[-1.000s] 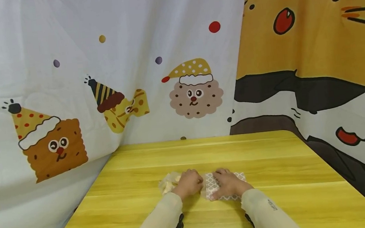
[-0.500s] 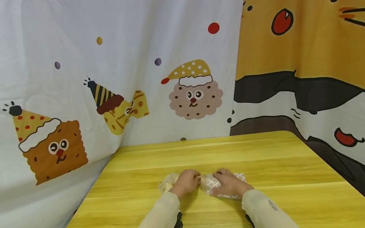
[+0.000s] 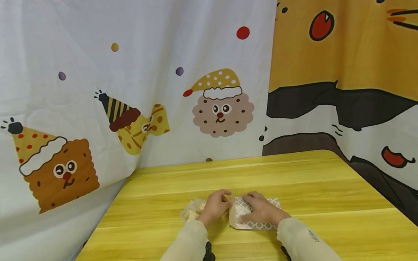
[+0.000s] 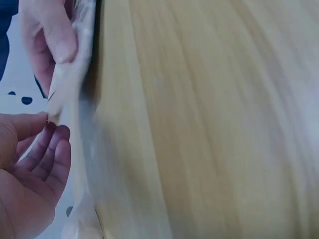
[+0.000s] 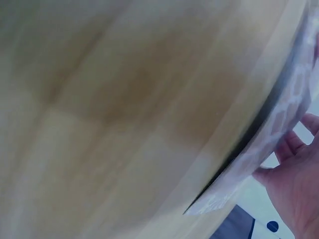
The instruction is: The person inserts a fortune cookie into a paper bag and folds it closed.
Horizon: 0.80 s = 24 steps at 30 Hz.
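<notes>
A flat bag (image 3: 254, 226) with a white lattice pattern and a pale left end lies mid-table. My right hand (image 3: 260, 210) rests on it with spread fingers and presses it; in the right wrist view, the thumb of that hand touches the bag's edge (image 5: 271, 134). At the pale end is my left hand (image 3: 215, 207). The left wrist view shows its thumb and forefinger pinching a small tan bit at the end of the bag (image 4: 75, 82), the other fingers curled loosely. Left of this hand, partly hidden, lies a clear plastic bag (image 3: 191, 211) holding pale yellow pieces.
The yellow wood-grain table (image 3: 160, 248) runs back to a white curtain (image 3: 155, 39) printed with cartoon biscuits. On the right hangs an orange cartoon cloth (image 3: 348, 50). A black wrist device (image 3: 208, 255) sits under the left cuff.
The patterned bag's left end was lifted and curled half a second ago and now lies flatter, swung a little toward me. My left fingers have risen slightly; the right hand stays put.
</notes>
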Available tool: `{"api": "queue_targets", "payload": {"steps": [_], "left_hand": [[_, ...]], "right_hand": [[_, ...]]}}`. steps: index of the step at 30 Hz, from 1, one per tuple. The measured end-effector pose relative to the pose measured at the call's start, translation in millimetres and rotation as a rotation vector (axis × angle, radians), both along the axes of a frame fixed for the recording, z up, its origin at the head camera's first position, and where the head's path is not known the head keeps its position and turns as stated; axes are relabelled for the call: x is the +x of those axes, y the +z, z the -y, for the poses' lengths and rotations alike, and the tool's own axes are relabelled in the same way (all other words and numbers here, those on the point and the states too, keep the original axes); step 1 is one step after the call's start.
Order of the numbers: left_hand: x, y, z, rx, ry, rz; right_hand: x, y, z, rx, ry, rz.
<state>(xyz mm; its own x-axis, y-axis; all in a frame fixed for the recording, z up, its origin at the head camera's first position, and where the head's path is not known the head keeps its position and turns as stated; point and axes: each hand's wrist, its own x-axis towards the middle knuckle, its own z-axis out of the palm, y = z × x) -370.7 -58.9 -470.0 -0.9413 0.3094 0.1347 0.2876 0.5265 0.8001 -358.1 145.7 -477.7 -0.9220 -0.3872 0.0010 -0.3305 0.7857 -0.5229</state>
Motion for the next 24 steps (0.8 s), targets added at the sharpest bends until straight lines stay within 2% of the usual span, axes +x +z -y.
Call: {"api": "queue_targets", "payload": {"steps": [5,11,24], "left_hand": [[0.0,2.5,-3.9,0.070,0.051,0.003],[-2.7,4.2,-5.2,0.102,0.067,0.008],[-3.3,4.4,-3.2,0.091,0.095,0.030]], "right_hand": [[-1.3,1.6,1.0,0.095,0.007,-0.015],[-0.7,0.4,0.9,0.181,0.024,-0.046],[1.2,0.7,2.9,0.143,0.024,-0.051]]}}
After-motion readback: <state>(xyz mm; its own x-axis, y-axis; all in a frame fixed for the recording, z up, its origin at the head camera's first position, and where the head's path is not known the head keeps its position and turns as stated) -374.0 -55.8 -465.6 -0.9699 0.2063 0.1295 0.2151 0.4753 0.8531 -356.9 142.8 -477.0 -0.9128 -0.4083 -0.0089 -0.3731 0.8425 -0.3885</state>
